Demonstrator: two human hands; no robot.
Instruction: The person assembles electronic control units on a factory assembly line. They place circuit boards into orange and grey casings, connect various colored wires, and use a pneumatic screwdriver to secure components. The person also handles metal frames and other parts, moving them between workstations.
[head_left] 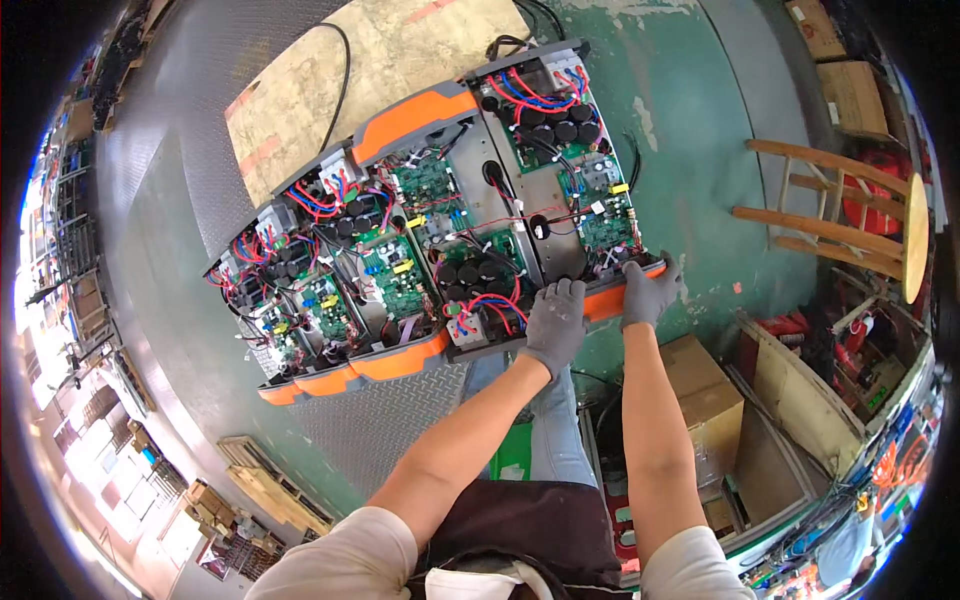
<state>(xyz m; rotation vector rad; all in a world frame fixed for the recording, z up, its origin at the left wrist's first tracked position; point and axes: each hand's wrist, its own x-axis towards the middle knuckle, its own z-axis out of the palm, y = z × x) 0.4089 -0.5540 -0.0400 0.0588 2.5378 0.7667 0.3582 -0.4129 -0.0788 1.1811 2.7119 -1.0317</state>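
Both my hands wear grey gloves and grip the near end of an open electronics chassis (555, 180), the rightmost of several standing side by side. My left hand (557, 318) is closed over the left part of its orange and dark end panel (604, 302). Closed round the right corner of that panel is my right hand (650, 292). Inside the chassis are green circuit boards (604, 234), black capacitors (563, 131) and red and blue wires (540, 98). Touching it on the left is another open chassis (465, 215). My fingertips are partly hidden.
A worn wooden board (290, 100) lies beyond the row, and a diamond-plate metal surface (400, 410) is below it. To the right, a wooden stool (835, 210) lies on its side on the green floor. A cardboard box (700, 390) stands beside my right forearm.
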